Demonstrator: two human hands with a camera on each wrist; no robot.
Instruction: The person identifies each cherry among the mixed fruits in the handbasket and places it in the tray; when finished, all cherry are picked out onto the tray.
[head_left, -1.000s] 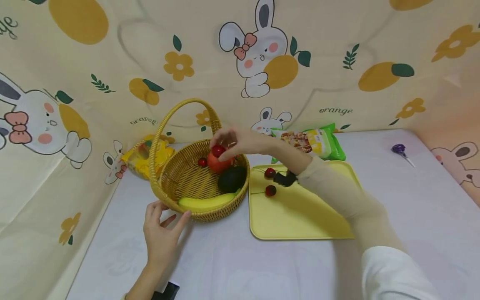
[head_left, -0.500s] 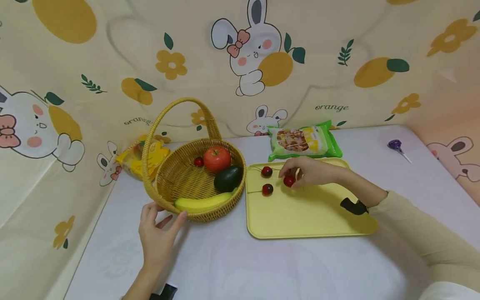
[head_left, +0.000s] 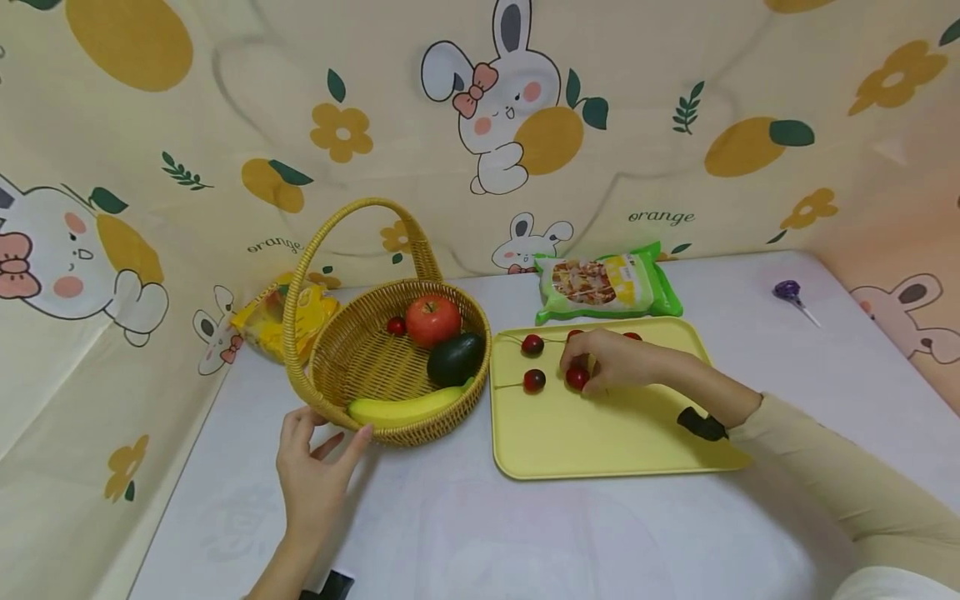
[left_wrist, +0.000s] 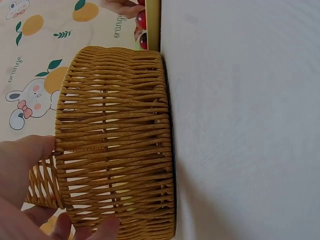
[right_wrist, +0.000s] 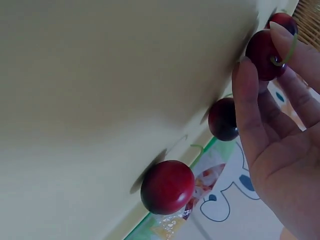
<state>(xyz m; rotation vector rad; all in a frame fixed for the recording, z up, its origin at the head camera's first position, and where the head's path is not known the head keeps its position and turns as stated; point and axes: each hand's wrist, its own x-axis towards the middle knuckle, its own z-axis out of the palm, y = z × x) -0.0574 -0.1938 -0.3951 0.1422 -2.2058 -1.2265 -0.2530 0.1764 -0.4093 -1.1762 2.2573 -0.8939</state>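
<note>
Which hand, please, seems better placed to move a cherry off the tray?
Probably the right hand: it pinches a cherry at the yellow tray, while the left hand holds the wicker basket.

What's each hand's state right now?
Left hand: closed, holding the yellow-brown woven wicker basket at its rim by the handle.
Right hand: closed, fingers pinching a glossy, dark-red round cherry.
</note>
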